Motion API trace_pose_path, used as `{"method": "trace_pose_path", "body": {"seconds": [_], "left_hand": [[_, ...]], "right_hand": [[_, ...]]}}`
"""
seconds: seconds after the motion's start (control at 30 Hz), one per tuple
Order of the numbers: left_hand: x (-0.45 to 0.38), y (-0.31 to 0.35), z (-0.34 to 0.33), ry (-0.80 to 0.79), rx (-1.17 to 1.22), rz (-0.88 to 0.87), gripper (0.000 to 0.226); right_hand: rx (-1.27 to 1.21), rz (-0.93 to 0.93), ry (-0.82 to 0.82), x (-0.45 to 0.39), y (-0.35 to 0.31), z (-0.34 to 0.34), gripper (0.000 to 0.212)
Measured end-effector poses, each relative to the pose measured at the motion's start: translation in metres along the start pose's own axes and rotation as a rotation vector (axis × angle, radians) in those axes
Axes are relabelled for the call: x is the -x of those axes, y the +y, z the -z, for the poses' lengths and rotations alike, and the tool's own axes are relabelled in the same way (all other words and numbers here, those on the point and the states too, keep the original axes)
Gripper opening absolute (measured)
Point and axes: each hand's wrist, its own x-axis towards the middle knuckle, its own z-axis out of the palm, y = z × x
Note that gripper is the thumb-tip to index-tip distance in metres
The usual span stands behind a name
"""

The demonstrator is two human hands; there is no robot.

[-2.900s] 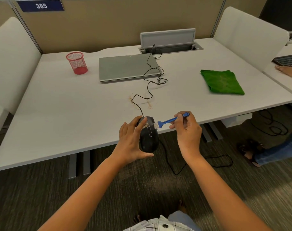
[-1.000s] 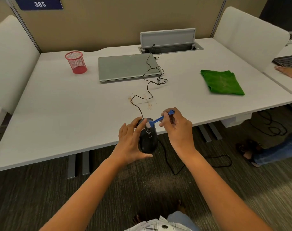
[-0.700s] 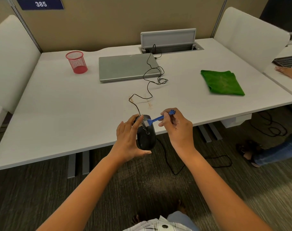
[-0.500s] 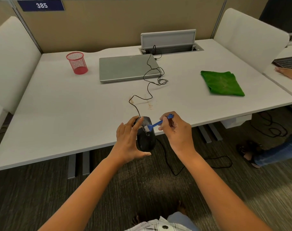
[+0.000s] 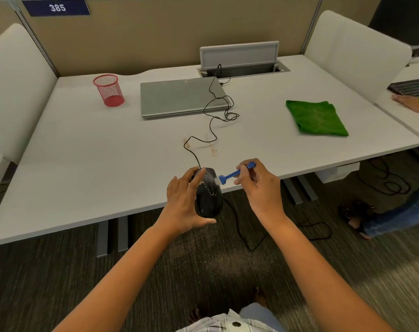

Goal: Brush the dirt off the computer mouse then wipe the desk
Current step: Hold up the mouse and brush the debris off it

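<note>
A black wired computer mouse (image 5: 209, 197), speckled with pale dirt near its wheel, is held over the front edge of the white desk (image 5: 96, 159). My left hand (image 5: 184, 202) grips it from the left side and below. My right hand (image 5: 258, 185) pinches a small blue brush (image 5: 232, 174), whose white bristles touch the mouse's upper right side. Brown crumbs (image 5: 212, 150) lie on the desk beside the mouse cable (image 5: 211, 125). A folded green cloth (image 5: 315, 117) rests on the desk at the right.
A shut grey laptop (image 5: 179, 99) lies at the back centre, a red mesh cup (image 5: 109, 93) to its left, an open cable hatch (image 5: 242, 59) behind. White dividers flank the desk. Another person's hand (image 5: 409, 104) and legs (image 5: 390, 216) are at the right.
The brush head has moved from the middle of the mouse's front to its right edge, my right hand shifting right. My left hand keeps holding the mouse in about the same place.
</note>
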Motion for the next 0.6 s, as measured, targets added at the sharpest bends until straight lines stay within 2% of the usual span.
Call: {"method": "trace_pose_path", "body": {"seconds": [0.1,0.27,0.43,0.6], "left_hand": [[0.001,-0.0006,-0.0012,-0.012,-0.006,-0.014,0.121],[0.0001,0.0008,-0.0027,0.0,0.033,-0.017,0.12],[0.0004,-0.0002,-0.0017,-0.004,0.012,-0.032,0.12],[0.0013,0.0011,-0.0021,0.003,0.02,-0.036,0.122]], "right_hand": [[-0.026,-0.048,0.053,-0.0013,0.002,0.0038,0.007],[-0.287,-0.278,0.093,-0.0025,-0.003,0.0011,0.014],[-0.274,-0.318,0.169,-0.0018,0.0008,0.0045,0.015],[-0.457,-0.372,0.084,-0.0023,-0.0017,0.002,0.015]]}}
